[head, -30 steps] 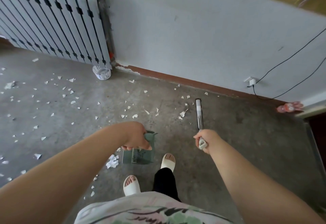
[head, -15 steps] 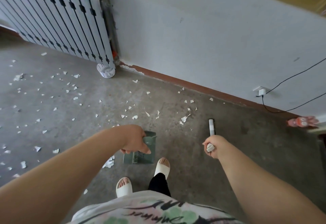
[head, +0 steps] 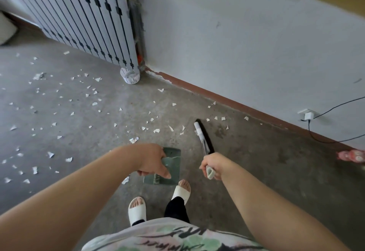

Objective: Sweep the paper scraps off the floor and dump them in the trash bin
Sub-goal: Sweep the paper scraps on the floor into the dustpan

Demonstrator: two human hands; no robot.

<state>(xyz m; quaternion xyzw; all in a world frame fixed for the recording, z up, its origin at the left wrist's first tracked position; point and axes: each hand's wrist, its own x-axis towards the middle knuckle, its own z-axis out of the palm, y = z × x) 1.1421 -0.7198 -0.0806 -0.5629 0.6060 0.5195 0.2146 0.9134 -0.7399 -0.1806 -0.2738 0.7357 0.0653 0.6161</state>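
A person stands on a bare concrete floor (head: 256, 171), both arms stretched forward and down. The left hand (head: 153, 160) is closed over the top of a green dustpan (head: 170, 168), fingers wrapped round its handle, the pan hanging just ahead of the person's white slippers (head: 138, 208). The right hand (head: 214, 165) is fisted round the pale grip of a broom handle (head: 203, 140) (the shaft runs forward and slightly left from the fist, a dark shadow beside it), and the broom's head cannot be made out.

Torn paper scraps (head: 94, 103) lie scattered across the floor, most of them well to the left of the left hand and beyond it; a smaller run sits just past the far end of the broom handle, close to the red-brown skirting. One crumpled scrap lies just left of the dustpan's lower edge.

Farther ahead of the left hand, a white slatted radiator cover (head: 79, 17) stands against the wall with a small white perforated cup (head: 130, 76) at its foot. Right of the right hand, a charger (head: 309, 115) sits in a low wall socket, its black cable trailing away.
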